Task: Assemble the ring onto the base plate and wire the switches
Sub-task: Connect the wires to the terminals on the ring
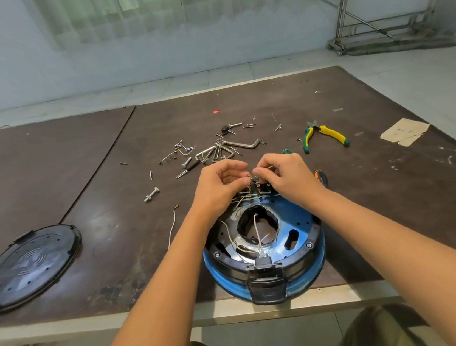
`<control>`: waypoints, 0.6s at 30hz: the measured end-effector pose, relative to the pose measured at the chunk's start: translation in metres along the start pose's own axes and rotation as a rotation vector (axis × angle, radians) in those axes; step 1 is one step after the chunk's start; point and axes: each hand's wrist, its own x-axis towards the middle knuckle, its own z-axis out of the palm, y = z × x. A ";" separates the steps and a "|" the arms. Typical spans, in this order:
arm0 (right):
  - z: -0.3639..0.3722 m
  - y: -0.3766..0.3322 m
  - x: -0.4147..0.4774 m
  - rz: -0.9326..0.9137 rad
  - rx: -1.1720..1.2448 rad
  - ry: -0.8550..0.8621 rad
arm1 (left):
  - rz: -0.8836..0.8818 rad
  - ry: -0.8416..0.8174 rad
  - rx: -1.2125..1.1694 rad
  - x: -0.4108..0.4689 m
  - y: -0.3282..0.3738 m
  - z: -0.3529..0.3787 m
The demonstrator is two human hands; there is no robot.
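Because the black cover (28, 266) lies well apart near the counter's (398, 209) near-left corner, it poses little risk. The loose white wire (172, 231) beside the left forearm is another matter, since a sweep of that arm could knock it off the near edge.

The left hand (219, 185) has its fingers curled and pinches the switches (254, 188) at the far rim of the blue base plate (298, 216), where the black ring (311, 254) sits. The right hand (287, 177) meets it there, fingertips pinching at the same block, though I cannot make out which terminal. A hard tug could likely pull the thin leads (257, 232) free.

The assembly's black latch (266, 286) overhangs the near edge, so downward pressure might tip it. The pliers (322, 135) lie out of easy reach, toward the far-right.
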 end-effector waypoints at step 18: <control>0.000 -0.003 -0.003 -0.049 -0.105 -0.056 | 0.024 0.067 0.224 0.004 -0.004 0.004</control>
